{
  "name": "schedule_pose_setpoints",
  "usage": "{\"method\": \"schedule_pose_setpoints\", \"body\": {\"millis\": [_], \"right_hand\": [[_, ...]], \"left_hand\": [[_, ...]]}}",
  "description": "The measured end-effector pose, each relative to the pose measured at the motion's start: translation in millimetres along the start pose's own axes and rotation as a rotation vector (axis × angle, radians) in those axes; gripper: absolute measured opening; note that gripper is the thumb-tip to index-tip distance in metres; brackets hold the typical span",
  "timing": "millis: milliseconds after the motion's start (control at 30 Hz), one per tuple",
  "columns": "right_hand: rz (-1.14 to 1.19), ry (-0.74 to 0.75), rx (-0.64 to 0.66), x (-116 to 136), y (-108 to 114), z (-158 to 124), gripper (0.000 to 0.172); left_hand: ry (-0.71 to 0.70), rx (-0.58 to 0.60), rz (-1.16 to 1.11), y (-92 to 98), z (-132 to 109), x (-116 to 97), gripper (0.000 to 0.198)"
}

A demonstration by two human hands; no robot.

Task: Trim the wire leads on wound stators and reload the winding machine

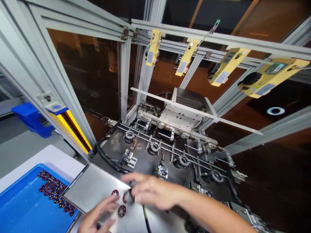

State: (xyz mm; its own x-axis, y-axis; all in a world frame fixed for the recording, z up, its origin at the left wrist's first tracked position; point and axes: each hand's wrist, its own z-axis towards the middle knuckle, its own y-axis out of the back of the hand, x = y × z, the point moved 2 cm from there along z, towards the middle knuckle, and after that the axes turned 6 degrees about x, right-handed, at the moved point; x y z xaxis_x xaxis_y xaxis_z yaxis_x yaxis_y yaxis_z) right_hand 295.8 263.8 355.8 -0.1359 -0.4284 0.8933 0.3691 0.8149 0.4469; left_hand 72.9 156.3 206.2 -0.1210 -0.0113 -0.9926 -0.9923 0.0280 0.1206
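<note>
My right hand (149, 191) reaches left across the steel plate (91, 187) and pinches a small dark ring-shaped part (129, 196) at its fingertips. My left hand (98, 216) lies low at the plate's near edge, fingers apart and blurred, nothing visibly in it. Two copper-wound ring parts lie on the plate, one (115, 193) just left of my right fingertips and one (121, 211) between my hands.
A blue tray (21, 204) at the left holds several of the same ring parts (54, 192). Behind the plate is a dark machine bed (145, 158) with round fixtures (155, 147) on rails. An aluminium frame with yellow devices (153, 48) hangs above.
</note>
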Motion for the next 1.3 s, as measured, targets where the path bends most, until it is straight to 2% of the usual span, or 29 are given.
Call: {"method": "schedule_pose_setpoints", "body": {"millis": [100,200,300,433,567,867,1133,1300], "right_hand": [[-0.348,-0.189,-0.132,-47.5,65.0,44.3,0.022],[-0.451,-0.320,-0.211,-102.3,116.1,89.6,0.022],[-0.508,-0.395,-0.219,-146.4,135.3,120.3,0.014],[-0.571,-0.450,-0.211,-176.9,135.9,133.5,0.008],[-0.613,-0.479,-0.182,-185.1,138.8,135.1,0.013],[-0.643,-0.559,-0.137,-178.7,141.5,133.9,0.015],[-0.667,-0.719,-0.116,-161.8,139.7,139.1,0.023],[-0.672,-0.785,-0.099,-165.0,133.9,145.0,0.024]], "left_hand": [[0.011,-0.300,0.296,25.3,15.6,66.4,0.046],[0.058,-0.374,0.418,30.2,23.4,119.5,0.049],[0.008,-0.409,0.507,24.3,23.2,141.5,0.047],[-0.042,-0.404,0.602,21.1,22.2,143.2,0.048],[-0.052,-0.361,0.634,24.3,24.4,141.4,0.050],[0.036,-0.340,0.659,22.0,29.3,130.3,0.051],[-0.027,-0.356,0.727,13.3,31.4,105.5,0.049],[-0.022,-0.349,0.739,11.4,32.9,99.8,0.047]]}}
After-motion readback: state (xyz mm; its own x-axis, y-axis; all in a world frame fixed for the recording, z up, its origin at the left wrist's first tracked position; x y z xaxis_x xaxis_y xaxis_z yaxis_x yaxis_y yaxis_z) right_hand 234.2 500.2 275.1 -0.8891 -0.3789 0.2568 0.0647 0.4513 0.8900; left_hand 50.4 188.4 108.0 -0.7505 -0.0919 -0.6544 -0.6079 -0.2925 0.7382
